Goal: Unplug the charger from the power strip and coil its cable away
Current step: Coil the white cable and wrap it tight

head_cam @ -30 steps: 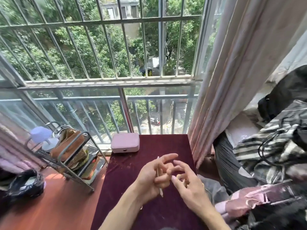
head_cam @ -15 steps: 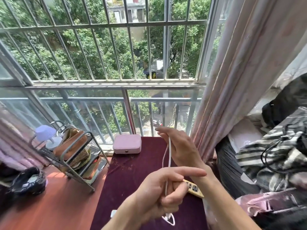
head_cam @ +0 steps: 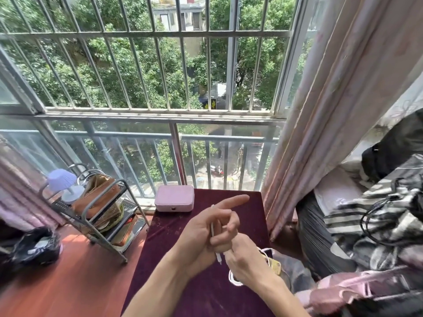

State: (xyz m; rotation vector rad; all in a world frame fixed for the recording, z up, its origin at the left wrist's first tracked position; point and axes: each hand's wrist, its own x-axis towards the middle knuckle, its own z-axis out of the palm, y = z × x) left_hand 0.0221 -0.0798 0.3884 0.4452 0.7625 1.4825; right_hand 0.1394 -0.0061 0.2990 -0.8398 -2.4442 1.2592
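While both hands [head_cam: 225, 245] grip the white cable [head_cam: 212, 233], a pink box [head_cam: 174, 198] sits beyond.

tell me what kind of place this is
Probably a bedroom corner by an upper-floor window in a flat: a barred window over trees and a street, a pink curtain, bedding to the right, and a small dark red table.

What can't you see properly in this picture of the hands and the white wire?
- Head view: the power strip is mostly hidden behind the right hand.
- The white cable vanishes inside the left hand; its loops can't be counted.
- The charger block isn't visible.
- The pink case has a clasp too small to read.
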